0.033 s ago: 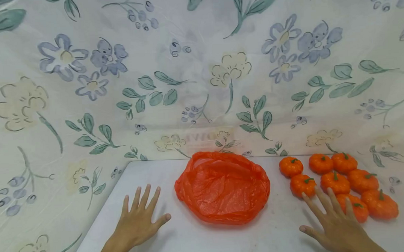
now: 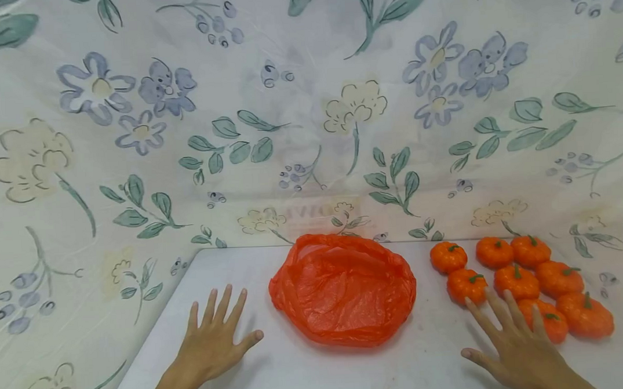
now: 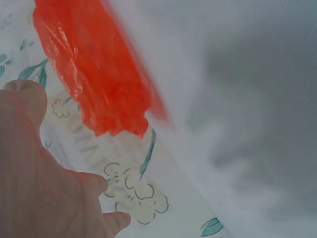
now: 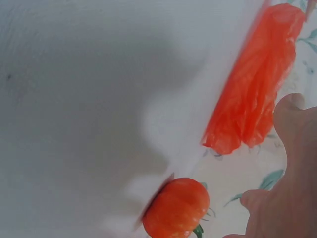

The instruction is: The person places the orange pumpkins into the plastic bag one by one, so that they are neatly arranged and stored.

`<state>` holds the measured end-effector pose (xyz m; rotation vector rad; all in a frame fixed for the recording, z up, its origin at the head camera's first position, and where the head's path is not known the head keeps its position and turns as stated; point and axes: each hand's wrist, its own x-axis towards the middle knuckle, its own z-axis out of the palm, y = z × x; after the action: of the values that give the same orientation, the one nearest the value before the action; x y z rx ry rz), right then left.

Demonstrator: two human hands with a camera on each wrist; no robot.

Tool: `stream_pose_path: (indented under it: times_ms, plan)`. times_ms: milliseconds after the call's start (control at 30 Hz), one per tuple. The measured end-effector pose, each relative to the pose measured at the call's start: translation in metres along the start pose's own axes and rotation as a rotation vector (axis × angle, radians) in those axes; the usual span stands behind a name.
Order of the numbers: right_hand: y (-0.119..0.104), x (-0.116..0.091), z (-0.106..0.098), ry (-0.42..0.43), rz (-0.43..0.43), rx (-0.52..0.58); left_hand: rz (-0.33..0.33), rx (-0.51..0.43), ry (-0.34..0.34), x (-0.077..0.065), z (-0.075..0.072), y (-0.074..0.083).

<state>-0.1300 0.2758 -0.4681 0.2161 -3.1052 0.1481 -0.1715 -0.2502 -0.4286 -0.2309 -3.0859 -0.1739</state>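
1. The red plastic bag lies on the white table, its wide mouth gaping, its long axis running from left to right.
2. From our left hand the bag lies ahead and to the right; this hand is the nearer one, its thumb pointing towards the bag without touching it.
3. Our left fingers are spread apart and hold nothing.
4. Eight small orange pumpkins sit in a cluster right of the bag, mostly ahead of our right hand, which is much the closer to them.
5. Our right fingers are also spread and grip nothing; from above they overlap the nearest pumpkins, though we cannot tell any contact.
6. The bag stands between our left hand and the pumpkins.
7. A flowered cloth rises behind the table's far edge, just beyond the bag.
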Motion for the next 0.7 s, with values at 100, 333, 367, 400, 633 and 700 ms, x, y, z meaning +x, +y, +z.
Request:
stream_pose_path:
  times_ms: [100,333,367,400,633,700]
  plan:
    - [-0.0005,-0.0004,0.0010,-0.007,0.000,0.002,0.004,-0.008,-0.003,-0.0002,0.0002,-0.0002]
    - [-0.0018,-0.0024,0.0028,-0.001,0.005,0.022,0.018,-0.008,0.014,0.0002,0.0003,0.0016]
    - [-0.0022,-0.0024,0.0028,0.002,0.006,0.030,0.020,-0.011,0.018,0.0003,0.0001,0.0020]
    - [-0.0027,-0.0024,0.0028,0.005,0.008,0.031,0.022,-0.013,0.023,0.0006,0.0000,0.0025]
    - [-0.0057,-0.0014,0.0005,0.024,0.015,0.026,0.035,-0.046,0.012,0.0025,-0.0005,0.0060]
    - [-0.0062,-0.0004,-0.0013,0.042,0.012,0.025,0.033,-0.049,0.014,0.0033,-0.0006,0.0066]
